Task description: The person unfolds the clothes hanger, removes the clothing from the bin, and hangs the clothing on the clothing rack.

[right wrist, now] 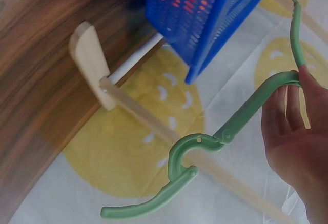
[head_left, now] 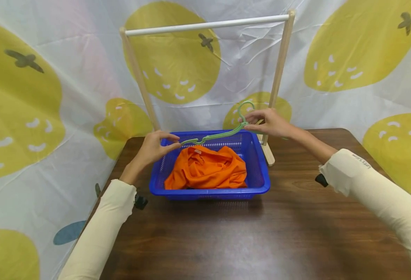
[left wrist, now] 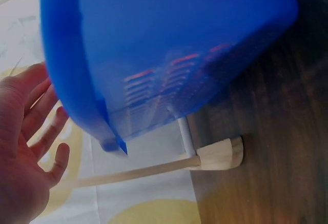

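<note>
Behind the blue basket (head_left: 209,191) w/ an orange garment (head_left: 210,171) inside stands a wood rack (head_left: 280,66), R post overlapped by the R hand (head_left: 272,123) in head view. Green hanger (head_left: 223,135) hangs over the basket: L hand (head_left: 152,147) pinches one end btwn thumb & fingers, R hand pinches near the hook, arms fwd. Brown table (head_left: 226,241) below; fruit-print cloth (head_left: 90,77) at back & sides.

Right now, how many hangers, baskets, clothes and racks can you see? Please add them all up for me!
Hanger: 1, green
Basket: 1, blue
Clothes: 1 orange piece showing
Rack: 1, wooden with a white bar
Total: 4
</note>
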Motion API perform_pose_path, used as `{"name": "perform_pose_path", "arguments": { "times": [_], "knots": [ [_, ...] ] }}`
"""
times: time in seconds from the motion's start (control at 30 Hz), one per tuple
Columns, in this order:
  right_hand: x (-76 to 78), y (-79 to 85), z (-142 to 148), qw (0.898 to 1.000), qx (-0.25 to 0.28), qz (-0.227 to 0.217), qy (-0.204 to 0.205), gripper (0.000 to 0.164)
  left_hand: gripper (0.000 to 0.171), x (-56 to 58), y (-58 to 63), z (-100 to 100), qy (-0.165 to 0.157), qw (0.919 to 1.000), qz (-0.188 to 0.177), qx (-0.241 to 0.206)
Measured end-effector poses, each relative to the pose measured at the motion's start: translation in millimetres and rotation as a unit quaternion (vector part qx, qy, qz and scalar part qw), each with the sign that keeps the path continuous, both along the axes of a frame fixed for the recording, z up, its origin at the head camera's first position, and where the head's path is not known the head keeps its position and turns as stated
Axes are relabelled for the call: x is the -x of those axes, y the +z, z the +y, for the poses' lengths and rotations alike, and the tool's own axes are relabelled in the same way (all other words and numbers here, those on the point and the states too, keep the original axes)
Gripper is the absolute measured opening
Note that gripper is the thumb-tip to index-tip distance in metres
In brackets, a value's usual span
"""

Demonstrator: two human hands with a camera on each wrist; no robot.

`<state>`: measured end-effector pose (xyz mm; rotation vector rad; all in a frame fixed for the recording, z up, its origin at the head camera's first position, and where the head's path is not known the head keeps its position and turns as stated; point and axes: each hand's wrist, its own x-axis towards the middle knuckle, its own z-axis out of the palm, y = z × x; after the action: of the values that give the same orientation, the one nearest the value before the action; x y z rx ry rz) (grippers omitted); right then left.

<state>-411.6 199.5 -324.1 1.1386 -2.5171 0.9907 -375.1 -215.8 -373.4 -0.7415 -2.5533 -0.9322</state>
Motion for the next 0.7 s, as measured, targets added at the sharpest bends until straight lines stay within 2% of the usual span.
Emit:
{"name": "perform_pose_path", "arguments": {
  "times": [0.33,0.53,0.7],
  "knots": [
    [-2.3,-10.7,21,0.998,-0.023,-0.052,0.01,0.026,0.025,-2.4,-5.5,-7,0.006,1.0,-0.005,-0.005],
    [-3.0,-18.0,27,0.999,-0.035,-0.037,0.016,0.025,0.025,-0.6,-8.9,-7,-0.004,1.0,0.003,-0.003],
    [-2.2,-25.8,20,0.998,-0.057,-0.026,0.013,0.027,0.024,0.5,-11.4,-6,-0.004,0.9999,0.001,0.013]
  ]
}}
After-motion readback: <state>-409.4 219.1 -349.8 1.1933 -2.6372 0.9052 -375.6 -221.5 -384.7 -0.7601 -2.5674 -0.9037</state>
